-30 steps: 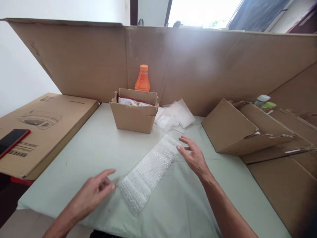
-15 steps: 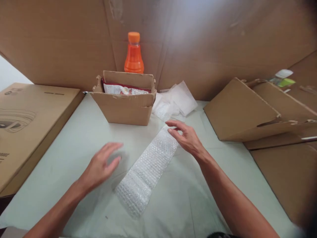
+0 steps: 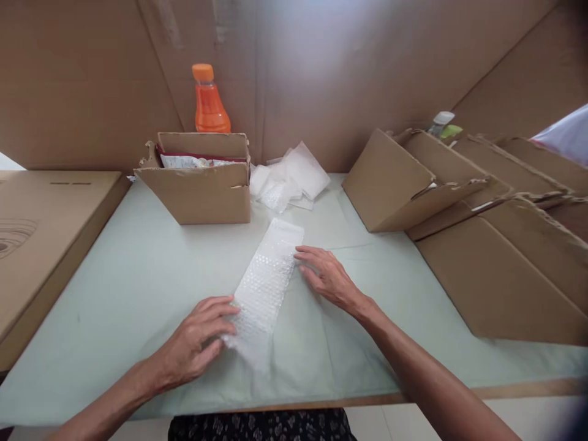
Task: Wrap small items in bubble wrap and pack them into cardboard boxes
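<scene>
A long strip of bubble wrap (image 3: 266, 269) lies slanted on the pale green tablecloth (image 3: 151, 263), its near end slightly blurred. My left hand (image 3: 197, 337) rests at the strip's lower left edge, fingers spread and fingertips touching it. At its upper right edge is my right hand (image 3: 326, 275), fingers stretched out and apart, the tips against or just beside the wrap. Neither hand grips anything. Beyond the strip's far end lies a loose pile of white foam and bubble wrap pouches (image 3: 294, 177).
An open carton (image 3: 206, 196) with packets inside stands at the back left, an orange bottle (image 3: 211, 107) behind it. To the left lies a large flat box (image 3: 55, 245). Several open cartons (image 3: 500, 275) line the right side. A cardboard wall (image 3: 344, 92) closes the back.
My right hand has let go of the strip's far corner and slid down its right edge. My left hand has come from the air onto the strip. The view has shifted right.
</scene>
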`<action>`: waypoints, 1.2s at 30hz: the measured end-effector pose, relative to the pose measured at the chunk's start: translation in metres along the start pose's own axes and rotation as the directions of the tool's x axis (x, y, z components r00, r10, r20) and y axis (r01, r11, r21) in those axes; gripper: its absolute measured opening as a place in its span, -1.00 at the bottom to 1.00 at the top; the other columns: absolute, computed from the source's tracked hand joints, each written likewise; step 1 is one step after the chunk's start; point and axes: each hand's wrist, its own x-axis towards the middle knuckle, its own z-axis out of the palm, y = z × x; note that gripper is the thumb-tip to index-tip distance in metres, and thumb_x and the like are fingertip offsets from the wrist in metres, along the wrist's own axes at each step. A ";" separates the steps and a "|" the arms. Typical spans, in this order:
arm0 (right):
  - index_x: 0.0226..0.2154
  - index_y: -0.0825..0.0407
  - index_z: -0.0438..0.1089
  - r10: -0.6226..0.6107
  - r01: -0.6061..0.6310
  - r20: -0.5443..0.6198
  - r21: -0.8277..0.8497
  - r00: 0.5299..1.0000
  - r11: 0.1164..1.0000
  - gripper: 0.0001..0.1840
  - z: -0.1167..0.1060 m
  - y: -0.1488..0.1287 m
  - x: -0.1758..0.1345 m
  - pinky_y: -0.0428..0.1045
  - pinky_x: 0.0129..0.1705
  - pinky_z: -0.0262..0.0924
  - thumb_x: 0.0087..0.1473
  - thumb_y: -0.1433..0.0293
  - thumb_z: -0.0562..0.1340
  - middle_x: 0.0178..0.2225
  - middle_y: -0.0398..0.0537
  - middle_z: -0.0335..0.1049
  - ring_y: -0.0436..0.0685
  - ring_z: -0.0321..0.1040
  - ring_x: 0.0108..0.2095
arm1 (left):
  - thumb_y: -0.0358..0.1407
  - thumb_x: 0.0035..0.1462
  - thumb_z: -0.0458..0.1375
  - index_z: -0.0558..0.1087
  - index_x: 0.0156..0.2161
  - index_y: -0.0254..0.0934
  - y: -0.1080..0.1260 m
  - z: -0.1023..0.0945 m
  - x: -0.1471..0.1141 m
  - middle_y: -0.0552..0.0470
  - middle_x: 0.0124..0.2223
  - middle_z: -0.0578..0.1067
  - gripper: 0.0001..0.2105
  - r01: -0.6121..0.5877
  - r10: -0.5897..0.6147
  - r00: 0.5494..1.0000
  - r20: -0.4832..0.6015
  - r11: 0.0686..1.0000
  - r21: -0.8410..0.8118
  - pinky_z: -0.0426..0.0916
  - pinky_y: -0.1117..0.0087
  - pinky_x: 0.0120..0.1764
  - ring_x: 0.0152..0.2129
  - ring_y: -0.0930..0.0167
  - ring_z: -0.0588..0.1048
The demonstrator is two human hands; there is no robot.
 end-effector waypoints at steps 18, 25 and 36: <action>-0.03 0.08 0.47 -0.220 0.216 -0.016 -0.142 0.975 0.966 -0.76 0.055 -0.088 -0.068 0.19 -0.12 0.31 0.27 0.46 0.19 0.03 0.18 0.54 0.30 0.46 -0.07 | -0.21 0.20 0.16 0.27 0.31 -0.21 -0.011 0.020 0.065 -0.02 -0.11 0.54 -0.43 0.400 -0.400 0.902 -0.161 0.916 -0.028 0.39 0.31 -0.22 -0.36 0.41 0.46; -0.07 -0.03 0.51 -0.028 0.022 0.034 0.157 0.999 0.987 -0.75 0.046 -0.074 -0.069 0.08 -0.14 0.33 0.36 0.42 0.12 -0.18 -0.07 0.64 0.13 0.54 -0.22 | -0.36 0.31 0.12 0.20 0.35 -0.17 0.011 0.022 0.026 -0.08 -0.03 0.59 -0.47 0.041 -0.032 0.992 -0.120 0.997 0.069 0.44 0.20 0.02 -0.08 0.30 0.53; 0.00 0.04 0.46 -0.259 0.259 0.019 -0.141 0.966 0.955 -0.75 0.038 -0.071 -0.070 0.19 -0.08 0.31 0.31 0.44 0.16 -0.01 0.14 0.56 0.28 0.47 -0.05 | -0.35 0.31 0.10 0.33 0.25 -0.26 0.002 0.033 0.038 -0.19 0.09 0.51 -0.58 0.144 -0.103 0.973 -0.208 0.970 0.196 0.40 0.11 0.04 0.02 0.19 0.47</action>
